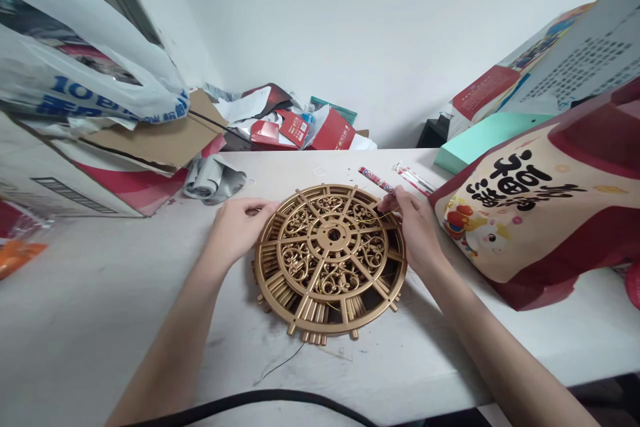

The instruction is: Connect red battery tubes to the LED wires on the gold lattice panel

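Observation:
A round gold openwork clock dial (334, 263) lies on the table, with scrollwork in its middle and Roman-numeral bars around the ring. It looks stacked on more gold pieces, whose ends stick out below its rim. At the far left rim is my left hand (245, 227), closed with the thumb along the edge; its other fingers are partly hidden. My right hand (413, 223) is at the far right rim, its fingertips pinched together. A thin yellow wire (376, 217) crosses the dial to those fingertips. In front of the dial, a dark thin wire (283, 365) trails onto the table.
A red and cream bag (510, 213) stands close on the right. Left are a cardboard box (80, 173), a white plastic bag (115, 90) and a grey roll (207, 179). Behind the dial lies a printed stick packet (376, 179). A black cable (270, 397) crosses the front.

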A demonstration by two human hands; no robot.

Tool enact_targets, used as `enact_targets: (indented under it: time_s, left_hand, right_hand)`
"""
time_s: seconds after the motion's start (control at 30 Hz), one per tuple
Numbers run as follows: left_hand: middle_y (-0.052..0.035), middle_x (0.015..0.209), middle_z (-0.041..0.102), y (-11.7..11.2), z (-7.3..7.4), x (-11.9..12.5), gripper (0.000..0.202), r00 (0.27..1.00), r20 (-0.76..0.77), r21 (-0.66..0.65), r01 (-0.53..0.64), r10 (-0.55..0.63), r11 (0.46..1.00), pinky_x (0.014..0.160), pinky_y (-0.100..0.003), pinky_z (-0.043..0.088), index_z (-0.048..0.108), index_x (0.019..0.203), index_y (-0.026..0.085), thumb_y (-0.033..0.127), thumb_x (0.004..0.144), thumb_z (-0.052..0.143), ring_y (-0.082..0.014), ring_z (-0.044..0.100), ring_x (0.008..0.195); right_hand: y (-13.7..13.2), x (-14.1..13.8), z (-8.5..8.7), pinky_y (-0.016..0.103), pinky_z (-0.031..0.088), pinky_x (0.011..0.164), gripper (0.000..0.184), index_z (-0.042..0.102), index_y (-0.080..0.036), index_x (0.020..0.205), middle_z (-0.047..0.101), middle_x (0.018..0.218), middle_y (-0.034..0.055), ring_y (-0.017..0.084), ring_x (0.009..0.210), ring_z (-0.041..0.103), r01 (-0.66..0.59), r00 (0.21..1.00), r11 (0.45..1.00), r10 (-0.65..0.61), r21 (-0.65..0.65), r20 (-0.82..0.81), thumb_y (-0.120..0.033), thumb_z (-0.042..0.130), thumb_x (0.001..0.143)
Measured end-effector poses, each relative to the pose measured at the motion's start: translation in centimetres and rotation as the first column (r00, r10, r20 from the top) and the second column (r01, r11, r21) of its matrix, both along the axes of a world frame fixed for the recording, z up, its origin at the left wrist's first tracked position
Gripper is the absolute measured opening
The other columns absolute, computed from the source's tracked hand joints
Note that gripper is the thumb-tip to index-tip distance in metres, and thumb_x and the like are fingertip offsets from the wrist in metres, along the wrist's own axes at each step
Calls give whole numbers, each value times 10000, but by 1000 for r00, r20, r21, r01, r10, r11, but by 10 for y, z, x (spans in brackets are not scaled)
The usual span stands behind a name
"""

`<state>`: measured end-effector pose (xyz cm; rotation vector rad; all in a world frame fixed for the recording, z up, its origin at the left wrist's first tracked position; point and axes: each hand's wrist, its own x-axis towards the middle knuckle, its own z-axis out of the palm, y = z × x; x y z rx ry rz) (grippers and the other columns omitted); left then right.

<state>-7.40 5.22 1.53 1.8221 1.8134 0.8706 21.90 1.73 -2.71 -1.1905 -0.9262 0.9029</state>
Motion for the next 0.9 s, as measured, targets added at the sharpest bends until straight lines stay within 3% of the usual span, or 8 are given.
enact_targets:
  time_s: [0.17,0.4,0.63,0.73,0.9]
  left_hand:
    - [-70,1018,790,2,-3,0,301,986,168,-74,33,-20,997,929,-359,538,767,890,197,466,834,644,-272,704,1007]
    - [-98,1064,779,1,-2,3,368,935,354,-122,23,22,992,974,-407,543,758,1000,188,506,829,686,-283,695,1029]
    - [-80,944,768,-1,0,8,513,856,517,-109,65,1,992,697,-284,537,682,1176,181,421,741,807,-169,667,744]
    - [-60,937,762,-2,6,7,516,813,582,-85,71,-8,994,635,-231,508,676,1215,196,377,750,806,-123,629,683]
    - [-23,1002,747,-9,30,-9,461,795,601,-48,-67,82,997,678,-193,522,679,1267,219,279,815,745,-98,627,747]
  right_hand:
    - [0,-2,2,367,463,817,403,689,-225,780,714,846,52,207,827,625,20,1000,1000,-20,3,-18,-565,575,962]
    - [-1,-4,5,372,451,837,399,689,-232,782,723,879,56,206,836,626,39,999,999,-39,-2,2,-557,559,971]
    - [-1,-3,4,372,454,838,400,688,-234,767,728,885,61,207,843,631,46,999,999,-46,9,1,-556,560,966]
    - [0,1,9,359,445,834,377,684,-235,763,712,855,42,200,840,629,78,996,996,-76,37,-49,-549,587,946]
    - [1,12,21,314,424,791,290,677,-236,808,677,876,14,166,844,613,148,955,985,-119,87,-272,-502,627,913]
